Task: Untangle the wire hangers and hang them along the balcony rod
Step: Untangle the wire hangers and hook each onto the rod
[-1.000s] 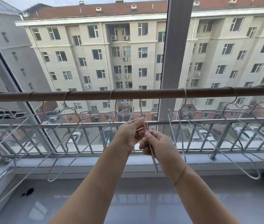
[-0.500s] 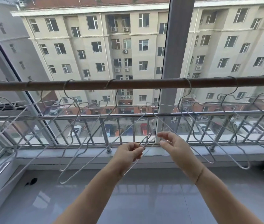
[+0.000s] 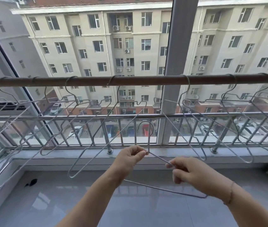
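When the balcony was examined, one wire hanger (image 3: 158,157) was found free of the others and held low in front of the railing (image 3: 80,117), its hook upright and well below the balcony rod (image 3: 146,80). The left hand (image 3: 130,157) was closed in a pinch on the twist at the base of the hook. The right hand (image 3: 190,174) was closed in a pinch on the near shoulder wire, just beside the left. No other wire was seen threaded through the held hanger, so its untangling was judged done and the step in hand to be the hanging. At least seven hung hangers (image 3: 118,94) were counted on the rod, four left of the window post (image 3: 177,46) and three from the post rightward, with a bare stretch of rod between the groups. That stretch was judged the proper place. Recommended practice was to raise the hanger by the left-hand pinch with the hook's open side turned toward the rod. The right hand should steady the shoulder against swinging. The hanger should pass between the slanting frames on either side, since their lower corners reached toward the middle and could snag. The hook should be seated fully before either of the hands let go. The right shoulder of the held frame passed behind the right hand and could not be checked.
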### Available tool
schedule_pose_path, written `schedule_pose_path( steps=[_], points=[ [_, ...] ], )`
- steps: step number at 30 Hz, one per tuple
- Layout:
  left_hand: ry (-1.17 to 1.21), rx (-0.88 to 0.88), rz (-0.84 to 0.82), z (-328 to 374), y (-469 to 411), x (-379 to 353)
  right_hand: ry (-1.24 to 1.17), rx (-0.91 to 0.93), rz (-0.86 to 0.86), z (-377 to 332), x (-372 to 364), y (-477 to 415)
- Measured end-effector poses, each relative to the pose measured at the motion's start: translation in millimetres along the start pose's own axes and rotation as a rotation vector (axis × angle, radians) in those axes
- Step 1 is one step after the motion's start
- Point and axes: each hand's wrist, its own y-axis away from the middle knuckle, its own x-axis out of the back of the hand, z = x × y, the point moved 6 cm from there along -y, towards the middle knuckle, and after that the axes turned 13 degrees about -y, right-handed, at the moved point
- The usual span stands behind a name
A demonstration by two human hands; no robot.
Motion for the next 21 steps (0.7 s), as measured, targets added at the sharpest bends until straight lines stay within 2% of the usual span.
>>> schedule_pose_path(
  steps=[3, 5, 7, 10, 13, 17, 21],
  points=[
    [-0.051, -0.040, 0.138, 8, -1, 4, -0.431, -0.033, 0.013, -8, 0, 13],
    [-0.057, -0.043, 0.320, 13, 3, 10, -0.561, -0.031, 0.083, -12, 1, 21],
    [0.029, -0.025, 0.391, 23, 10, 7, -0.596, -0.003, 0.170, -16, 2, 27],
    [0.240, 0.010, 0.199, 44, 19, -18, -0.640, 0.059, 0.280, -21, 4, 31],
    [0.354, -0.048, 0.036, 73, 26, -35, -0.643, 0.156, 0.327, -33, 6, 32],
    [0.442, -0.109, 0.055, 102, 26, -30, -0.691, 0.286, 0.353, -56, 14, 32],
    [0.486, -0.137, 0.088, 123, 15, -19, -0.705, 0.342, 0.368, -78, 25, 21]
  ],
)
